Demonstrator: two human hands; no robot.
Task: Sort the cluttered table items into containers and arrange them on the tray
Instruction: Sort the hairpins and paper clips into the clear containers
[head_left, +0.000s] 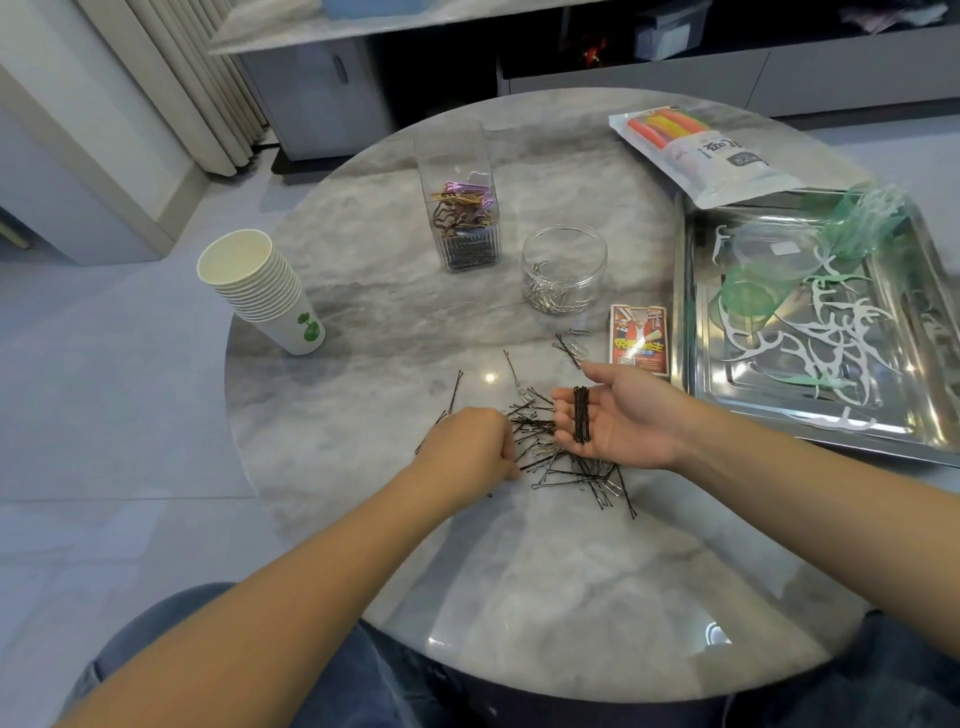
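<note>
A pile of black bobby pins (563, 462) mixed with a few paper clips lies on the round marble table (363, 312). My left hand (470, 447) is curled knuckles-up at the pile's left edge, fingertips pinching among the pins. My right hand (623, 418) is palm-up over the pile with a bundle of bobby pins (581, 414) lying across its straight fingers. Behind stand a tall clear box (460, 208) with hair clips and pins, and a round clear jar (563, 270) with paper clips. The steel tray (691, 312) at right holds floss picks, a green cup and a clear lid.
A stack of paper cups (260, 291) stands at the table's left edge. A red card box (639, 340) lies beside the tray. A bag of coloured items (696, 153) lies at the back right. Loose pins and clips (571, 348) lie near the card box.
</note>
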